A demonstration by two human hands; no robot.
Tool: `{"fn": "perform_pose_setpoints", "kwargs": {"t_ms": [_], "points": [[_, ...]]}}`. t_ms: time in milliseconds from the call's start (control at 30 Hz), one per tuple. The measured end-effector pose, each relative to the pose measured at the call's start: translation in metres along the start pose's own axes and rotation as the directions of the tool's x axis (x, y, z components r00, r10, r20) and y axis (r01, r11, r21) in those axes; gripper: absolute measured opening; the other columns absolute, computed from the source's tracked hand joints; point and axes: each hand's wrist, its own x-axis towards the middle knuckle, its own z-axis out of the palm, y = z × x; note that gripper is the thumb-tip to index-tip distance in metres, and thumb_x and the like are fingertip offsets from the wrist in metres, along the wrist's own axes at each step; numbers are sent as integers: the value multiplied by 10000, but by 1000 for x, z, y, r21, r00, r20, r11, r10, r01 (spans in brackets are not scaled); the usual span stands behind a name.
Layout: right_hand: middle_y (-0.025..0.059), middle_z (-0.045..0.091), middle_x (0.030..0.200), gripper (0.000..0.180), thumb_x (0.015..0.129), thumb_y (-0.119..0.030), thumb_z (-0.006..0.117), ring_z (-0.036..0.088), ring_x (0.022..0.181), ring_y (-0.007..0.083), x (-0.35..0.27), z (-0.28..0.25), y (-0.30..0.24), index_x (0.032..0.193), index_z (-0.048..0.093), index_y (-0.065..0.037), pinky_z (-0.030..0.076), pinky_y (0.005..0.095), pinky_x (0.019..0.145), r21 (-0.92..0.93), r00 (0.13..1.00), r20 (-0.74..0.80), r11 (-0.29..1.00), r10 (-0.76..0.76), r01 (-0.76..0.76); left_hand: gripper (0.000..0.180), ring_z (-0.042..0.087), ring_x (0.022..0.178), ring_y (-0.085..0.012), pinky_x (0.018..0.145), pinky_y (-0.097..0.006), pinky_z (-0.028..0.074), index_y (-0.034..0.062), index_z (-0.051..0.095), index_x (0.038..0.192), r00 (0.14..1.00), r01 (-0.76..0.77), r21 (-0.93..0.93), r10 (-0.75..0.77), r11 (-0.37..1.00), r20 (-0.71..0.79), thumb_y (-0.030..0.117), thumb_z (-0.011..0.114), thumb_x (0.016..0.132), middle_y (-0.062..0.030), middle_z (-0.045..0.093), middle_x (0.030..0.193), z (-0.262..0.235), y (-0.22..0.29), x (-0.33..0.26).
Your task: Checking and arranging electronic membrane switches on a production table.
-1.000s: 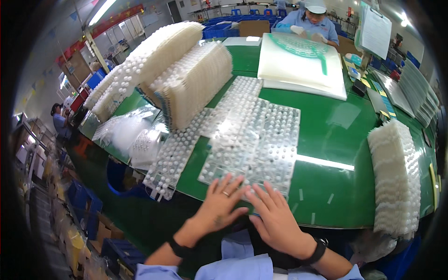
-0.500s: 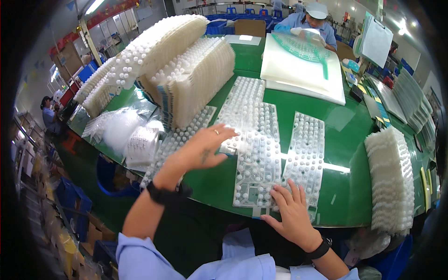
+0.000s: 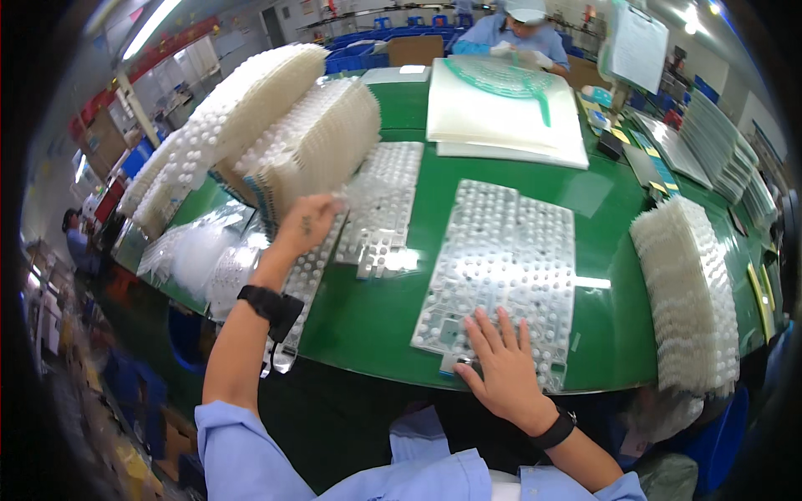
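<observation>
Flat on the lower right part of two clear keypad sheets with white domes [image 3: 510, 259] rests my right hand [image 3: 505, 371], its fingers spread. The two sheets lie against each other, seeming to overlap along their inner edges. To their left, my left hand [image 3: 307, 224] is raised with its fingers curled together. A blurred, whitish see-through piece shows at its fingertips, too smeared to name. Just beyond that hand lies another domed sheet [image 3: 388, 188]. One more domed sheet [image 3: 305, 309] lies partly under my left forearm.
Tall stacks of domed sheets [image 3: 326, 138] stand at the left, and another stack [image 3: 685, 292] at the right edge. A pile of white sheets [image 3: 510, 125] lies across the green table [image 3: 368, 326], where a co-worker [image 3: 530, 42] handles a green mesh piece. Clear plastic [image 3: 205, 250] lies far left.
My left hand has moved left, away from the middle sheets, and its fingers have curled in. The two right-hand sheets have come together. My right hand stays on them. The whole view has shifted.
</observation>
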Motion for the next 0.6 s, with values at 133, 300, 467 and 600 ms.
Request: {"fn": "perform_pose_setpoints", "kwargs": {"t_ms": [133, 300, 467, 600], "points": [[142, 367, 1496, 651, 918, -445, 538, 281, 1393, 401, 14, 23, -9, 1435, 391, -77, 165, 593, 1121, 24, 996, -18, 996, -88, 88, 181, 642, 682, -366, 577, -429, 472, 58, 688, 1013, 933, -105, 94, 131, 990, -336, 143, 559, 918, -195, 659, 789, -22, 66, 19], [151, 361, 1500, 655, 911, -432, 538, 272, 1400, 404, 23, 30, -18, 1440, 382, -79, 168, 588, 1123, 99, 994, -54, 990, -97, 102, 574, 622, 594, -266, 533, -356, 504, 154, 581, 1294, 853, -445, 231, 488, 865, -184, -4, 532, 745, -110, 671, 788, 8, 234, 25], [153, 300, 1532, 673, 939, -484, 437, 218, 1424, 406, 27, 45, -22, 1469, 329, -82, 152, 615, 1116, 51, 964, -171, 975, -203, 215, 354, 687, 655, -240, 506, -331, 513, -33, 600, 1045, 704, -674, 21, 633, 738, 322, 70, 658, 711, -89, 654, 704, 122, 313, -38], [137, 344, 1510, 667, 948, -517, 426, 267, 1401, 403, 28, 48, -18, 1448, 364, -79, 180, 617, 1104, -85, 979, -103, 982, -174, 166, 76, 698, 685, -246, 528, -326, 521, 41, 692, 753, 588, -637, -98, 564, 765, 580, 82, 667, 695, -112, 684, 707, 138, 325, -58]]}}
